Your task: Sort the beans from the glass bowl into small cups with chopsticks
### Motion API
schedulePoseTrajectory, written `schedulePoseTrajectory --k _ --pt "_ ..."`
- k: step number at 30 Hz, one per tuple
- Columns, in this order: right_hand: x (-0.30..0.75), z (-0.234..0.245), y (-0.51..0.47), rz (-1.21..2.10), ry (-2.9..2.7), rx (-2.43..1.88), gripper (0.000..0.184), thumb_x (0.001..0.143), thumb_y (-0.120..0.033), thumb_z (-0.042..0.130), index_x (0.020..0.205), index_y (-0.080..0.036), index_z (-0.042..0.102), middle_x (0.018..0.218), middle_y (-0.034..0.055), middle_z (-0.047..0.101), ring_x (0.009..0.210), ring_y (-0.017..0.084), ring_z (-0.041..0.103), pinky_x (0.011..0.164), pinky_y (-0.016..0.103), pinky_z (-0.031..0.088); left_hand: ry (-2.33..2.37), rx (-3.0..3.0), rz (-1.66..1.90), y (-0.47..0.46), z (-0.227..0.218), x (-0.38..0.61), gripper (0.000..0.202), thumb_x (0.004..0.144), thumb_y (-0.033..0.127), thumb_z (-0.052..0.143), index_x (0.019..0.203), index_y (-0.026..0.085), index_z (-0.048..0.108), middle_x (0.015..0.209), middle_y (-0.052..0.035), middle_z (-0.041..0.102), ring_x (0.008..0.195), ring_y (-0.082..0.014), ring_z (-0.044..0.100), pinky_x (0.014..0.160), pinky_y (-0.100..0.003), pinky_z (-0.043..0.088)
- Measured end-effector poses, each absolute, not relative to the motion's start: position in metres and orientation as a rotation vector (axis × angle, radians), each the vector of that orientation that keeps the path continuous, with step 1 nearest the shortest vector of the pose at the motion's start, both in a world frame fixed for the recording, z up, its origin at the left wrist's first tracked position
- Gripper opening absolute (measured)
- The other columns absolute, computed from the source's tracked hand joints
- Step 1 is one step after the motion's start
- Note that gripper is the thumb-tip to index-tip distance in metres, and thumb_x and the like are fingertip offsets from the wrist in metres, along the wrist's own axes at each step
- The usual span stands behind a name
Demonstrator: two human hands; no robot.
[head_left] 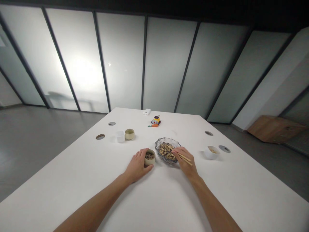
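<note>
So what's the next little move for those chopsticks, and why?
Probably close the right hand's chopsticks on a piece and lift it: their tips sit in the filled glass bowl, while the left hand steadies the small cup right beside it.

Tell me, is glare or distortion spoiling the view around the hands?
Head view: bright glare on the frosted panels upper left, none on the table; wide-angle lens bows the panel frames; left hand on the small cup and right hand holding chopsticks over the glass bowl look sharp.
</note>
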State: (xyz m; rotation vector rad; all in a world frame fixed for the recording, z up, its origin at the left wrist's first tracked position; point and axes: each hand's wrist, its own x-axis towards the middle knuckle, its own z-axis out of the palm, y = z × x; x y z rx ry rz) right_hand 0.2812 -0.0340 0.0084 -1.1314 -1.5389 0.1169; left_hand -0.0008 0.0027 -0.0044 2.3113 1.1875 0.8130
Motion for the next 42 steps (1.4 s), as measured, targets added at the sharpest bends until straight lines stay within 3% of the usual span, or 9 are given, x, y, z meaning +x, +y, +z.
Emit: schedulePoseTrajectory --k 9,15,24,42 --pt "0.280 0.035 -0.049 -0.092 -1.380 -1.226 0.046 0.103 -0.064 0.062 0.087 -0.025 0.080 0.089 0.0089 0.079 0.085 0.026 0.074 0.080 0.041 0.063 1.189 2.309 0.811 0.001 -0.002 -0.002 0.067 0.088 0.033 0.078 0.150 0.027 0.052 0.148 -0.0135 0.063 0.133 -0.0348 0.063 0.116 -0.054 0.049" --pt "0.272 0.051 -0.073 0.087 -1.316 -1.169 0.041 0.103 -0.059 0.066 0.088 -0.024 0.080 0.091 0.0092 0.079 0.084 0.026 0.075 0.076 0.039 0.065 1.214 2.307 0.786 -0.001 0.000 0.000 0.069 0.086 0.031 0.078 0.150 0.026 0.052 0.148 -0.0134 0.063 0.134 -0.0363 0.062 0.117 -0.054 0.049" --pt "0.273 0.038 -0.068 -0.040 -1.460 -1.208 0.042 0.103 -0.061 0.064 0.087 -0.027 0.080 0.086 0.0074 0.078 0.080 0.025 0.073 0.076 0.040 0.063 1.212 2.319 0.775 -0.001 0.000 -0.001 0.070 0.087 0.031 0.077 0.151 0.025 0.050 0.149 -0.0142 0.062 0.135 -0.0360 0.061 0.118 -0.055 0.048" --pt "0.279 0.009 -0.045 0.029 -1.566 -1.098 0.025 0.104 -0.043 0.070 0.094 -0.024 0.082 0.095 0.0069 0.080 0.086 0.023 0.077 0.083 0.037 0.065 1.198 2.326 0.784 -0.001 0.002 0.000 0.069 0.087 0.029 0.078 0.150 0.024 0.050 0.150 -0.0148 0.062 0.135 -0.0363 0.061 0.118 -0.055 0.049"
